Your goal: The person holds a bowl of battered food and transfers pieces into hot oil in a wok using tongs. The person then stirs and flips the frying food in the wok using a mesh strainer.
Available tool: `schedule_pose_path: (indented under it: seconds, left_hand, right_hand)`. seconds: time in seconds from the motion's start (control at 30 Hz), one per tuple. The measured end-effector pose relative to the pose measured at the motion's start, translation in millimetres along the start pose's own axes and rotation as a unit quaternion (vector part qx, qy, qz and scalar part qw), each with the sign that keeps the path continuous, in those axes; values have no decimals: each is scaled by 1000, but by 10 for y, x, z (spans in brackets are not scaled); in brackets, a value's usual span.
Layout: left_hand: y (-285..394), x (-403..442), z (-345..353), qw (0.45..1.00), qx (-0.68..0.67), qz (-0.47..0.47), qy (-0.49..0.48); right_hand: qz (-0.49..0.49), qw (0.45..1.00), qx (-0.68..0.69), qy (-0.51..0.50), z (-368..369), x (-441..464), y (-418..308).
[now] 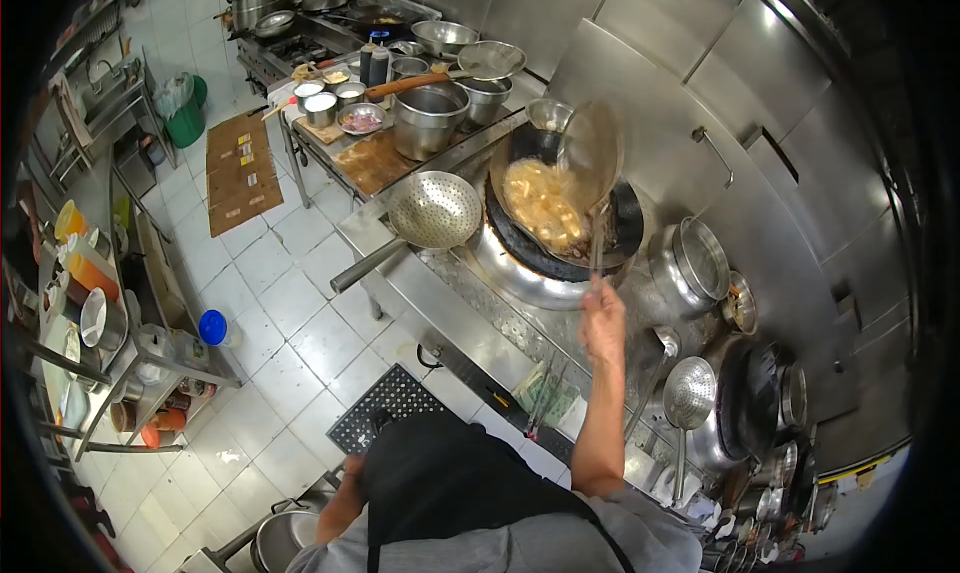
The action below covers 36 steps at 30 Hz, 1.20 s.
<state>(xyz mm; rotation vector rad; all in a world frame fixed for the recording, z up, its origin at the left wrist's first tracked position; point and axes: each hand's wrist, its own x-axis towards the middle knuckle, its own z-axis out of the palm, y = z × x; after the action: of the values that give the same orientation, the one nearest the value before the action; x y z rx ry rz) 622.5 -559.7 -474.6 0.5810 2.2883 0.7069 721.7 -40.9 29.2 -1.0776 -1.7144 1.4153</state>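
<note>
My right hand (603,323) is closed around the handle of a round skimmer (592,153). The skimmer's wide head is smeared by motion and tilted over the right side of a large black wok (625,223). In the wok, pale golden pieces of food (543,198) lie in bubbling, foamy liquid. Low at my left side, my left hand (350,478) is beside my black apron (450,483); its fingers are mostly hidden. A perforated ladle (435,211) rests on the counter left of the wok, its handle pointing towards the aisle.
A deep metal pot (430,118) stands behind the perforated ladle, with another wire strainer (490,61) across the pots. Stacked metal bowls (700,258) and a second perforated ladle (690,393) are to my right. A rubber mat (385,408) lies on the tiled floor.
</note>
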Motion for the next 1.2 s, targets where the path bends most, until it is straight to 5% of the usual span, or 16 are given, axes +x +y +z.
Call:
schedule_pose_path:
  seconds: [0.03, 0.2, 0.33, 0.43, 0.57, 0.63, 0.7, 0.83, 0.97, 1.03, 1.1, 1.13, 1.2]
  left_hand:
    - [-7, 12, -49, 999, 28, -24, -35]
    - [-67, 35, -212, 999, -44, -14, 20]
    - [-205, 132, -389, 996, 16, -35, -77]
    - [-1, 173, -563, 919, -229, -301, -108]
    - [-127, 356, -657, 975, -138, -150, -93]
    - [-231, 450, -673, 996, 22, -4, -83]
    - [-354, 579, -723, 958, 239, 146, -68]
    - [-360, 746, -732, 997, 2, -20, -71]
    - [-353, 748, -665, 997, -55, -40, -29]
    - [-298, 615, -663, 965, 244, 92, -32]
    - [-235, 482, -610, 983, 163, 85, -19]
    - [-172, 483, -605, 950, 282, 92, -93]
    - [-78, 353, -443, 993, 20, -95, -62]
  right_hand:
    - [58, 998, 9, -17, 68, -46, 42]
    - [57, 997, 48, 11, 242, -254, -90]
    - [24, 997, 71, 25, 270, -422, -315]
    - [27, 996, 85, 14, 374, -569, -354]
    - [103, 987, 125, 4, 413, -669, -216]
    - [105, 985, 127, 60, 461, -728, -234]
    - [58, 991, 91, 81, 299, -666, -161]
    - [8, 984, 52, 170, 97, -508, -244]
    - [19, 983, 43, 179, 4, -377, -67]
    - [53, 980, 93, 170, 19, -338, 1]
    - [72, 978, 129, 148, 13, -335, 35]
    - [73, 979, 140, 130, -4, -353, 17]
    - [67, 982, 144, 105, -18, -385, -66]
